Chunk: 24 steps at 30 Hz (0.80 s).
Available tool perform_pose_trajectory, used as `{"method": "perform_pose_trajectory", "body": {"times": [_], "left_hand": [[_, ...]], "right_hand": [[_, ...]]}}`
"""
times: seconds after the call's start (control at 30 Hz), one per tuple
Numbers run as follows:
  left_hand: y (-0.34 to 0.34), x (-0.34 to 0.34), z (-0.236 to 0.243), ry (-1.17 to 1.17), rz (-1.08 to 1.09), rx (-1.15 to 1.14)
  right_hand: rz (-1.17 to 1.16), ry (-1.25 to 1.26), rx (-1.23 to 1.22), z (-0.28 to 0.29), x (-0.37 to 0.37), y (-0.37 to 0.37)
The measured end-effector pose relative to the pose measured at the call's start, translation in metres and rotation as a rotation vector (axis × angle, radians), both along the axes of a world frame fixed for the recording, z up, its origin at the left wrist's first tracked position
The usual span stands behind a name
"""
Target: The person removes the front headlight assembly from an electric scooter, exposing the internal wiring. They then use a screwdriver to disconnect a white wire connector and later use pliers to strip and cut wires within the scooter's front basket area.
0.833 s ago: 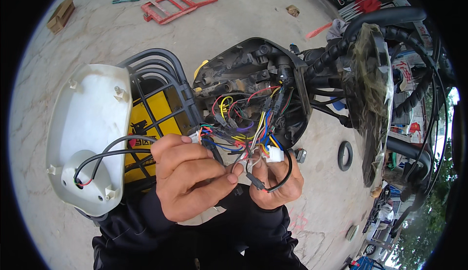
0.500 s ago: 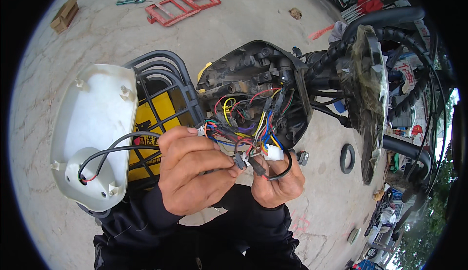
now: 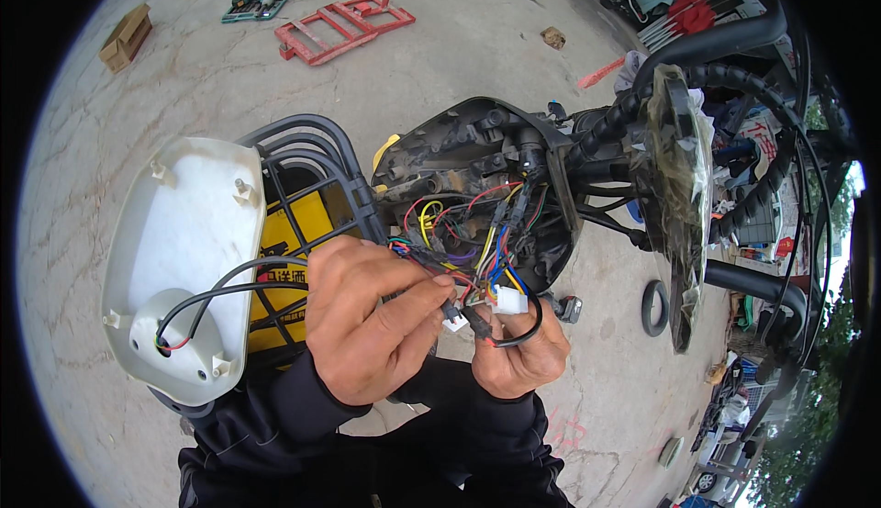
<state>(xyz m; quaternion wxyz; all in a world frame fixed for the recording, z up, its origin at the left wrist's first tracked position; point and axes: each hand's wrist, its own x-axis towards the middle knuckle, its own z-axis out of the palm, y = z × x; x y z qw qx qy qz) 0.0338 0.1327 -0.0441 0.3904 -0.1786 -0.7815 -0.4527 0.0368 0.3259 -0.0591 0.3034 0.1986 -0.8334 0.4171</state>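
My left hand (image 3: 365,320) is closed, thumb and forefinger pinching a small dark wire connector (image 3: 451,311). Close beside it, my right hand (image 3: 520,361) is closed around a white multi-pin plug (image 3: 510,301) and a black cable (image 3: 526,334) that curves over its fingers. Coloured wires (image 3: 496,249) run from both hands back into the opened black housing (image 3: 459,155) of a scooter-like vehicle. Left of my hands lies a pale plastic cover (image 3: 197,205), inner side up, with black cables (image 3: 225,279) coming out of its round cup. My fingers hide part of the connectors.
A black rack (image 3: 344,164) with a yellow panel (image 3: 298,219) sits beside the cover. Handlebars (image 3: 725,44) and a plastic-wrapped panel (image 3: 679,205) rise at right. On the concrete are a red metal frame (image 3: 344,26), a tool case (image 3: 255,5), a cardboard box (image 3: 126,38) and a tyre (image 3: 654,308).
My left hand's fingers have curled in and its thumb and forefinger have shifted slightly toward my right hand. The whole view has tilted a little. Both hands keep hold of the wiring.
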Motion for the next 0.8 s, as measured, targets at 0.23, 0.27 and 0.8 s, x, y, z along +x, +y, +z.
{"method": "perform_pose_trajectory", "body": {"times": [0.23,0.27,0.8], "left_hand": [[0.0,0.001,-0.009,0.048,-0.057,0.092],[-0.001,0.002,-0.01,0.054,-0.074,0.102],[-0.011,0.017,-0.024,0.072,-0.214,0.1]], "right_hand": [[0.001,-0.016,-0.027,0.001,0.0,-0.002],[-0.004,-0.024,-0.035,0.003,0.0,-0.003],[0.009,-0.034,-0.069,0.009,-0.004,-0.012]]}}
